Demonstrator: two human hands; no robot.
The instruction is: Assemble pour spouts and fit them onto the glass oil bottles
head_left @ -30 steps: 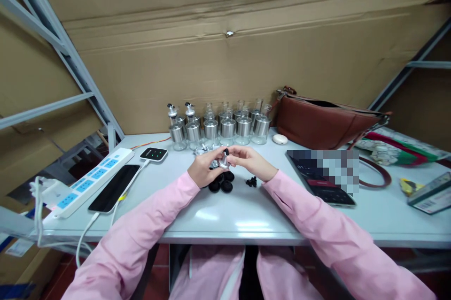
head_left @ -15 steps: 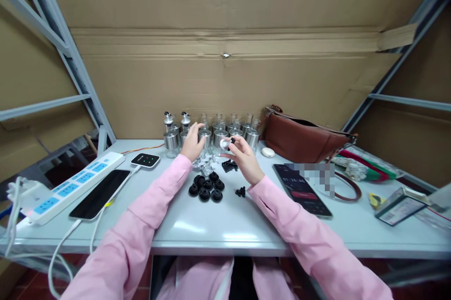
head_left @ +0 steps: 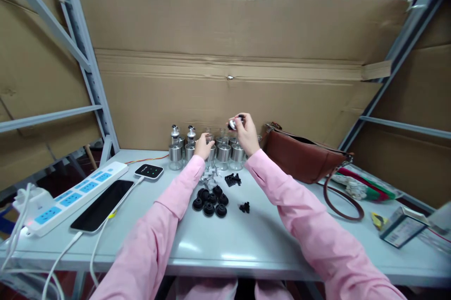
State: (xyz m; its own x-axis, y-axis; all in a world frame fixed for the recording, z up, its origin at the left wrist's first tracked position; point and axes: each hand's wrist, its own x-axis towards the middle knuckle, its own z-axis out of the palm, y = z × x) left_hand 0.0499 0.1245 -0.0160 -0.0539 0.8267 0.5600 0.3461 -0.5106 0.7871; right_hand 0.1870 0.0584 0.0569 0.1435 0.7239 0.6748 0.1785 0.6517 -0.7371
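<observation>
My right hand point(head_left: 246, 132) is raised above the bottles, pinching a small silver-and-black bottle top point(head_left: 232, 124) in its fingertips. My left hand point(head_left: 203, 146) curls its thumb and fingers around the neck of a glass bottle point(head_left: 211, 153) with a metal sleeve. More such bottles point(head_left: 223, 153) stand in rows along the back. Two at the left carry silver-and-black tops point(head_left: 191, 133). Below my left hand lie clear-white plastic pieces point(head_left: 210, 180). Closer to me are several round black caps point(head_left: 209, 209), small black parts point(head_left: 233, 179) and a little black cluster point(head_left: 244, 207).
A brown bag point(head_left: 303, 154) with its strap stands right of the bottles, and a small box point(head_left: 403, 226) lies farther right. At the left are a power strip point(head_left: 75, 196), a black phone point(head_left: 103, 206) and a small black-and-white device point(head_left: 149, 172) with cables. Cardboard point(head_left: 225, 98) walls the back.
My view has tilted upward. My right hand has risen with the bottle top, and my left hand has closed in on the bottle neck. The phone with the timer is now hidden behind my right arm.
</observation>
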